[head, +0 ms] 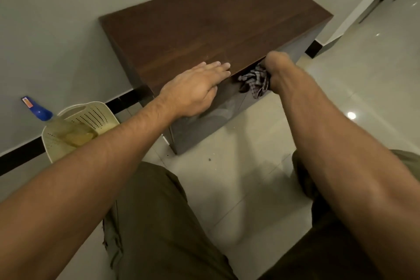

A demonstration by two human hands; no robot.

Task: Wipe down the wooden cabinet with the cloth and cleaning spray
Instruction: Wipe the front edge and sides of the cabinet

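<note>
Conceivably the cloth (254, 82), bunched in the gripping right hand (276, 68) at the front edge of the cabinet (216, 18), could slip loose mid-wipe, while the left hand (195, 91) lies flat, fingers straight, on top.

Nothing legible — the spray bottle (42, 113) carries a blurred label.

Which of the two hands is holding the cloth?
The right hand grips the checked cloth at the front edge of the cabinet; the left hand lies flat on its top, fingers straight, holding nothing.
</note>
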